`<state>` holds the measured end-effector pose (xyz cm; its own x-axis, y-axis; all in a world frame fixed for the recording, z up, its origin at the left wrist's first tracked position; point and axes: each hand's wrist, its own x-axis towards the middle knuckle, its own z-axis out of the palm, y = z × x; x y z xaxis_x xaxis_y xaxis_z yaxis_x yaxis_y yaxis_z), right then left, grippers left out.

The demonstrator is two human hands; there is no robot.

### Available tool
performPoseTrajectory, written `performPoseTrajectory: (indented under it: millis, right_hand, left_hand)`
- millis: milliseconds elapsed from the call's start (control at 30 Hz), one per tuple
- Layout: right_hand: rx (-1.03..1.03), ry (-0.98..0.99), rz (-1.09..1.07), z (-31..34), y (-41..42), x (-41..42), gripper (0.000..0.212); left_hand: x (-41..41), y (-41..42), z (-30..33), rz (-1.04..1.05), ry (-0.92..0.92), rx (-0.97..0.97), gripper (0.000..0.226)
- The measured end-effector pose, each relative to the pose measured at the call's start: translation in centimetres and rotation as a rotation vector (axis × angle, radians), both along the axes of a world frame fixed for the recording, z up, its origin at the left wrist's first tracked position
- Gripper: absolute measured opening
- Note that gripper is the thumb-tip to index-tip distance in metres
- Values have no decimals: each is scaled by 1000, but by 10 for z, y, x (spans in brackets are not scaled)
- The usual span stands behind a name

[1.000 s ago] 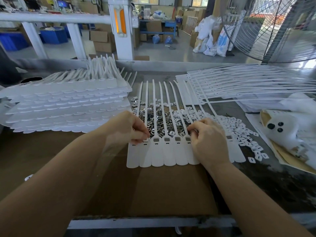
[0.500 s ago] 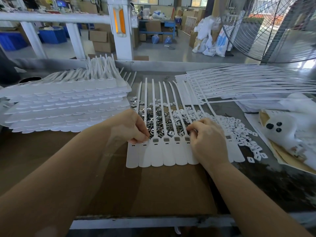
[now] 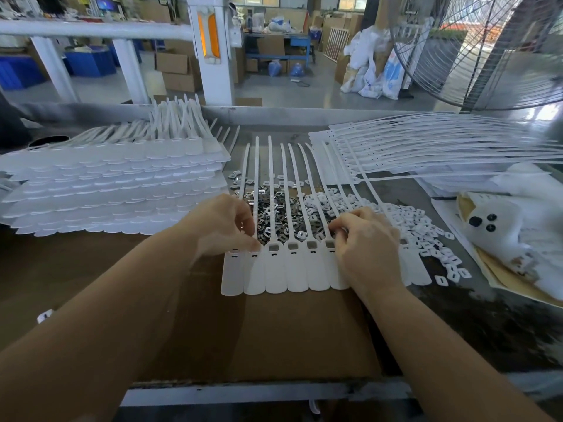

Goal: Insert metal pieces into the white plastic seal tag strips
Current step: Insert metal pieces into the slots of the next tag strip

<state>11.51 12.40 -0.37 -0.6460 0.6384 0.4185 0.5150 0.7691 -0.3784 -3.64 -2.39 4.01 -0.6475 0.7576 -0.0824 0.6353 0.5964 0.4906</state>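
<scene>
White plastic: the joined row of seal tag strips (image 3: 286, 269) lies flat on the brown cardboard sheet (image 3: 274, 330) in front of me, tails running away over the parts piles.
Metal pieces: a loose heap (image 3: 274, 214) sits just behind the tag heads, under the tails; white plastic caps (image 3: 408, 226) spread to its right.
Sockets: four heads in the middle of the row show a grey insert already seated; the two leftmost heads sit at my fingertips and I cannot tell whether they are filled.
Left hand (image 3: 225, 226): fingers curled, tips pinched down at the head of the second strip; whether a piece sits between them I cannot tell.
Right hand (image 3: 365, 239): fingers curled over the heads on the right side of the row; what they hold is hidden.
Doing it well: I'd pin the row flat with one hand, square each piece to its socket, then press straight down so it seats flush rather than cocked.
Risk: the tails could drag pieces out of the heap.
Writing: none I can read; background labels are too blurred.
</scene>
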Motion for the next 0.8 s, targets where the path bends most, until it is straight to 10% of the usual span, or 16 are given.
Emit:
performPoseTrajectory:
  millis: [367,800]
  right_hand:
    - [-88,74,38,3,3,1,17]
    - [-67,22,32,2,5,0,19]
  left_hand:
    - [-6,-2,1,41,-220,73,14]
    - [35,76,-10,-42,115,234,16]
